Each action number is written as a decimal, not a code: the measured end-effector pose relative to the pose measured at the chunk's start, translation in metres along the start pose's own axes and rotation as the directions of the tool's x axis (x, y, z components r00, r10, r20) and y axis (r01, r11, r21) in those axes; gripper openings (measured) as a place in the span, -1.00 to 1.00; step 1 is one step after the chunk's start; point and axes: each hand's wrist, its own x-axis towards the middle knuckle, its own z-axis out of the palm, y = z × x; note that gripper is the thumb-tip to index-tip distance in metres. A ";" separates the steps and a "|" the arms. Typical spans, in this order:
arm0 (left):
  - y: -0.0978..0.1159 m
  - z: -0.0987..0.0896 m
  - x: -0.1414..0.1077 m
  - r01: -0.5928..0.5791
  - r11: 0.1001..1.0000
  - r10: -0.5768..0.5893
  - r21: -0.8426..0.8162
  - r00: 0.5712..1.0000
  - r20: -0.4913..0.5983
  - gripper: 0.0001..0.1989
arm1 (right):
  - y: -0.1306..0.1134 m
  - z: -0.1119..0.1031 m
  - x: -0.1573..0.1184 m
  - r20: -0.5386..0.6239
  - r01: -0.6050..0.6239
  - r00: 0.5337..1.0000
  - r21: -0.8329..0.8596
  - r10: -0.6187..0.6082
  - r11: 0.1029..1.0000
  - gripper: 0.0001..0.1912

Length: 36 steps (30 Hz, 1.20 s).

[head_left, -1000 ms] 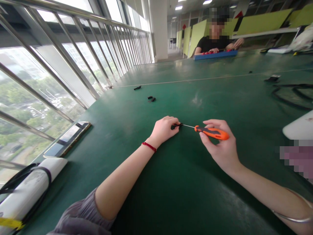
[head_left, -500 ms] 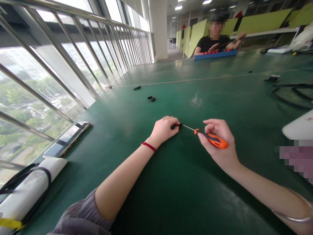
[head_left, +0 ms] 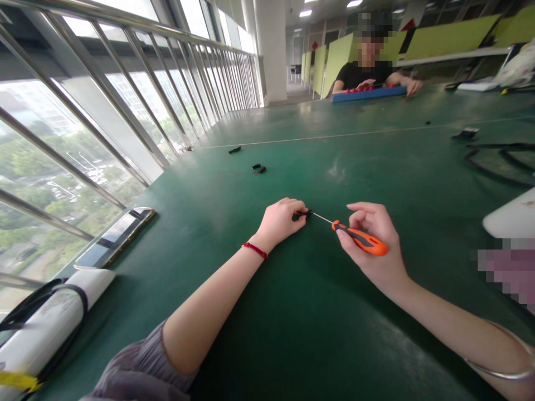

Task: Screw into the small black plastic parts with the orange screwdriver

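My left hand (head_left: 283, 219) is closed around a small black part (head_left: 301, 214), pinched between thumb and fingers just above the green table (head_left: 267, 301). In my right hand (head_left: 376, 234) lies an orange and dark grey screwdriver (head_left: 361, 238), its handle between thumb and fingers. The thin metal shaft points left, and its tip meets the black part at my left fingertips. How the tip sits in the part is too small to tell.
Small black pieces (head_left: 259, 169) and another (head_left: 234, 150) lie beyond my hands. At left are a phone (head_left: 115, 239), a white object with black cable (head_left: 54, 317) and a railing. Black cables (head_left: 501, 159) lie at right. Across the table a person sits behind a blue tray (head_left: 370, 94).
The screwdriver handle has turned slightly in my right hand, whose thumb has shifted a little. My left hand keeps its place. The person's raised hand has come down to the blue tray's right end.
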 end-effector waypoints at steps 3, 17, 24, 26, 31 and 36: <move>0.000 0.000 0.000 0.001 1.000 -0.001 -0.001 1.000 0.002 -0.87 | -0.002 -0.002 -0.001 0.050 -0.052 0.997 -0.046 0.054 0.998 -0.78; 0.001 -0.001 0.000 -0.002 1.000 0.002 0.000 1.000 0.001 -0.87 | -0.004 -0.002 -0.002 0.041 -0.081 0.996 -0.034 0.082 0.996 -0.81; 0.000 0.000 0.000 -0.007 1.000 0.007 0.006 1.000 0.005 -0.87 | 0.000 0.000 0.000 -0.065 0.016 0.998 -0.022 -0.017 1.000 -0.74; 0.000 0.000 0.000 -0.003 1.000 0.003 0.003 1.000 0.005 -0.87 | 0.000 0.000 0.000 -0.018 -0.031 0.999 -0.043 0.030 0.999 -0.80; 0.000 0.000 0.000 -0.005 1.000 0.005 0.003 1.000 0.005 -0.87 | -0.004 -0.001 -0.001 -0.003 -0.077 0.997 -0.050 0.077 0.996 -0.89; 0.001 -0.001 0.000 0.002 1.000 -0.002 0.008 1.000 0.006 -0.87 | -0.003 -0.001 0.000 -0.093 -0.020 0.995 -0.035 0.017 0.999 -0.77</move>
